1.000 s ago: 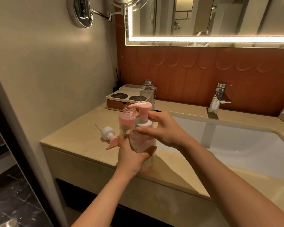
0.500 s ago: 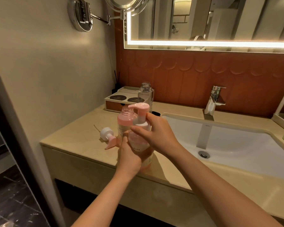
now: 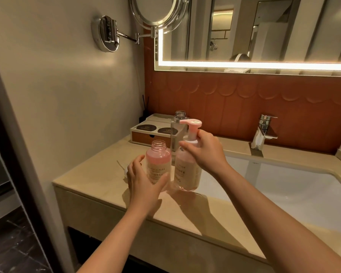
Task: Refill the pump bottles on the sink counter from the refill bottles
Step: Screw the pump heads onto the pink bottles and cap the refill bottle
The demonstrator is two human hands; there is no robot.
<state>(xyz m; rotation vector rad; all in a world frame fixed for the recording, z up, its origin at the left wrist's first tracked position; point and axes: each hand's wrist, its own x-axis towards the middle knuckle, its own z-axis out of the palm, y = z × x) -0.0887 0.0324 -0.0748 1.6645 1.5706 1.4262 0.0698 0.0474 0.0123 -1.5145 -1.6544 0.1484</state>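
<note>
At frame centre, the right hand (image 3: 206, 152) grips the white collar of the pump-topped pale pink plastic bottle (image 3: 187, 172), apparently refilled; the left hand (image 3: 144, 180), fingers spread, cups the uncapped pink-liquid bottle (image 3: 158, 164), still lacking its pump.

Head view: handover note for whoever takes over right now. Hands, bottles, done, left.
Left hand: open, curling around the open pink bottle, not clearly gripping.
Right hand: fingers closed around the white collar of the pump bottle.
Both bottles stand upright on the counter by the sink. An uncapped clear bottle stands behind them.
Done: pump bottle has its pink pump head fitted.
Left: the open pink bottle still has no pump; its fill looks high, but confirm. The loose pump is hidden behind the left hand.
</note>
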